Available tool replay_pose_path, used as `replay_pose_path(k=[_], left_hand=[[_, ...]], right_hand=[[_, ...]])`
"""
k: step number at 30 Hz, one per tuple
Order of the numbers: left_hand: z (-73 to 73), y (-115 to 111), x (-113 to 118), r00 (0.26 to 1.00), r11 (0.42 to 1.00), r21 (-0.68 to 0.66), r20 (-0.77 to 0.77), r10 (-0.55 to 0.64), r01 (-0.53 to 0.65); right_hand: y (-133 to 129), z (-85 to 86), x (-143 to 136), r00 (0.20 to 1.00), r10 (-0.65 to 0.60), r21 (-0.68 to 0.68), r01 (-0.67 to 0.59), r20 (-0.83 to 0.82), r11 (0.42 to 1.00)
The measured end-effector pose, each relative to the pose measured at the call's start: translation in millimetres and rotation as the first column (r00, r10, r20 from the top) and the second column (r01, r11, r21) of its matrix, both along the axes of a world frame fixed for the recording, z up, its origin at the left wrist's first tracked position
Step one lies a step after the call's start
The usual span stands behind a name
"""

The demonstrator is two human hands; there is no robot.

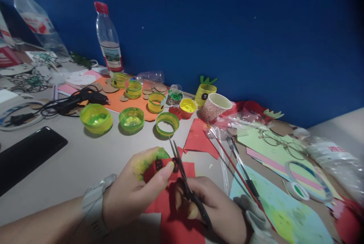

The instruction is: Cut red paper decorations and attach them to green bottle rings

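Note:
My left hand [142,187], with yellow and green paint on its fingers, pinches a small piece of red paper [167,168] bearing dark drawn marks. Scissors [186,183] with dark handles are in my right hand [213,206], their blades slightly apart and pointing up beside the piece's right edge. Beneath both hands lies a larger red sheet [182,217]. Just beyond the scissor tips stands a green and yellow ring [167,124].
Green-yellow bowls [96,119], paint cups [188,107] and a patterned cup [216,107] stand ahead. A black phone [31,157] lies left. Right are a brush [237,172], pen [244,170], glasses [281,143] and tape [309,181]. A red-capped bottle [109,43] stands behind.

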State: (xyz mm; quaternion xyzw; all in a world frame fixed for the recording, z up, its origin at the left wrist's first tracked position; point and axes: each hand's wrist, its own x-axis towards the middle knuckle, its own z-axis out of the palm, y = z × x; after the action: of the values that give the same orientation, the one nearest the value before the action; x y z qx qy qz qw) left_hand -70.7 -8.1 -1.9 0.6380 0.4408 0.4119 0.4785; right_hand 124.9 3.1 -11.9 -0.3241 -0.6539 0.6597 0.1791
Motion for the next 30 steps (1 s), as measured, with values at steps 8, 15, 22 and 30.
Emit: replay_pose_path(k=[8,15,22,30], left_hand=[[1.1,-0.1,0.4,0.998,0.998,0.049,-0.042,0.038,-0.036],[4.2,-1.1,-0.1,0.999,0.996,0.080,-0.018,0.045,-0.043],[2.8,-0.5,0.5,0.999,0.997,0.051,0.002,0.050,-0.050],[1.9,-2.1,1.9,0.993,0.994,0.023,0.049,0.103,-0.105]], right_hand=[[-0.6,-1.6,-0.5,1.000,0.002,0.007,-0.002,0.009,1.000],[-0.5,-1.8,0.1,1.000,0.009,-0.001,-0.009,0.003,1.000],[-0.2,-0.7,-0.2,1.000,0.014,0.017,-0.014,0.023,1.000],[-0.6,-1.7,1.3,0.999,0.024,0.022,-0.025,0.033,0.999]])
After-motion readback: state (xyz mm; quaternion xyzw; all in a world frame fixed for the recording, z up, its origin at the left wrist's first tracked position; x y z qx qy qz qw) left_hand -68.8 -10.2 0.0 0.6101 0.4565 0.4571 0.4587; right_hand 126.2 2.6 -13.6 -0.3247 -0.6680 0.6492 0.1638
